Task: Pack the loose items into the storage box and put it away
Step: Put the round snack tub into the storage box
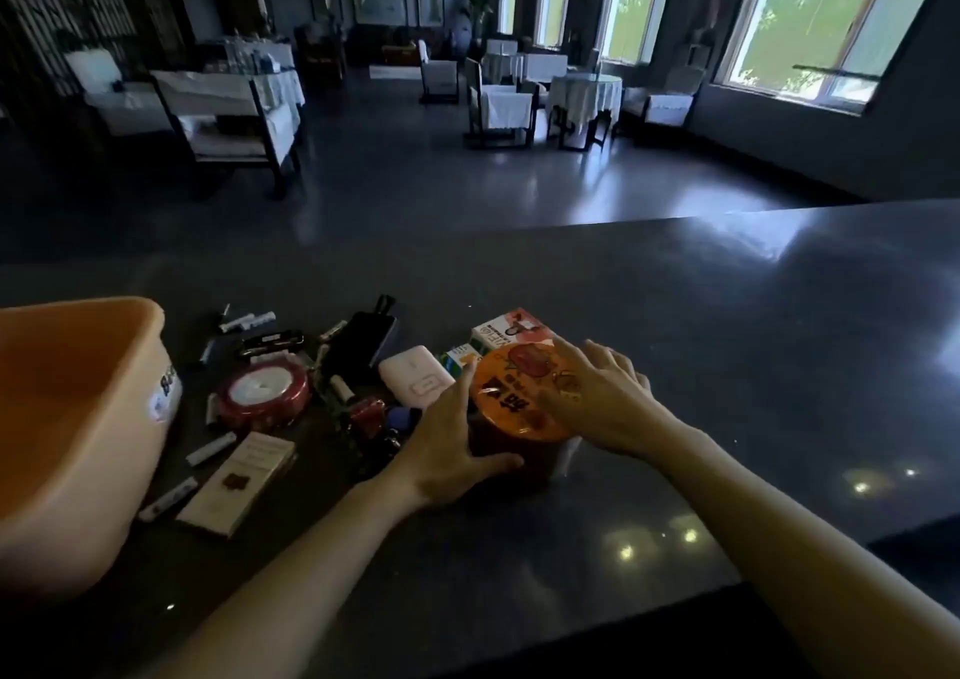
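An orange plastic storage box (78, 418) stands open at the left of the dark counter (675, 366). Loose items lie beside it: a red tape roll (262, 398), a flat cream packet (236, 481), a white power bank (415, 382), a black case (358, 346), several small tubes and batteries (244, 321) and small cartons (511, 333). A red instant-noodle cup (514, 403) with an orange lid stands in the middle. My left hand (452, 450) wraps its left side. My right hand (602, 398) lies on the lid and right side.
The counter's far edge runs across the middle of the view and its near right corner (737, 582) drops off. Beyond it lies a dim dining room with covered tables and chairs (519, 101) and bright windows (831, 24).
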`<state>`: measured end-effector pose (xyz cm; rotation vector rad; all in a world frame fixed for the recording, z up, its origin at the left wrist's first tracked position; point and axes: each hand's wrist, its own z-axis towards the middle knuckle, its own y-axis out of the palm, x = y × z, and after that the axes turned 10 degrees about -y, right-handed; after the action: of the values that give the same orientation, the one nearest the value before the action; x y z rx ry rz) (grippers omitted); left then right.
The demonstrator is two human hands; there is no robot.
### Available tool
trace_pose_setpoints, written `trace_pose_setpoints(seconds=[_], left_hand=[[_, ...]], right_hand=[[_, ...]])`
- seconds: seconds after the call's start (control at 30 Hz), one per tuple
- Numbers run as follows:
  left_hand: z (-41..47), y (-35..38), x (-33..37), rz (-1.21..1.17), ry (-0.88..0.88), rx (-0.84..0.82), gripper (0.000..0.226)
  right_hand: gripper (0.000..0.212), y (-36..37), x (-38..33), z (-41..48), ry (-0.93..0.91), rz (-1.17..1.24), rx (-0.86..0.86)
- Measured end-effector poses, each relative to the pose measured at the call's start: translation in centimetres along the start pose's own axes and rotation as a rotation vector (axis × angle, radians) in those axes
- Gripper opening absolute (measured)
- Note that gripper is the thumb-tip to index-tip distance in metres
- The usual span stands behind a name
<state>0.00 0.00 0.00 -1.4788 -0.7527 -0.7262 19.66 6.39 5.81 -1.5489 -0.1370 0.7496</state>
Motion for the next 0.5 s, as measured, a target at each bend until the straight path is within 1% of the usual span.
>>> trace_pose_setpoints(seconds=[0.1, 0.17, 0.23, 0.4, 0.5], left_hand=[[0.3, 2.2, 1.8, -0.062, -0.032, 0.062, 0.126], [0.1, 3.0, 2.4, -0.175, -0.067, 0.110, 0.123], [-0.4, 3.4, 2.7, -0.213, -0.097, 0.157, 0.116], [-2.4, 2.1, 3.4, -0.117, -0.119, 0.348, 0.108], [-4.2, -1.8, 4.6, -0.092, -0.108, 0.513, 0.105]], right_hand=[[0.078, -0.1, 1.7, -0.6, -0.066, 0.064, -0.032], [0.076, 0.1, 2.4, -0.9, -0.099, 0.192, -0.046], [0.078, -0.1, 2.8, -1.1, -0.132, 0.275, -0.043], [0.077, -2.6, 2.3, -0.5, -0.242, 0.253, 0.019], [0.075, -4.4, 0.3, 0.9, -0.305, 0.226, 0.064]])
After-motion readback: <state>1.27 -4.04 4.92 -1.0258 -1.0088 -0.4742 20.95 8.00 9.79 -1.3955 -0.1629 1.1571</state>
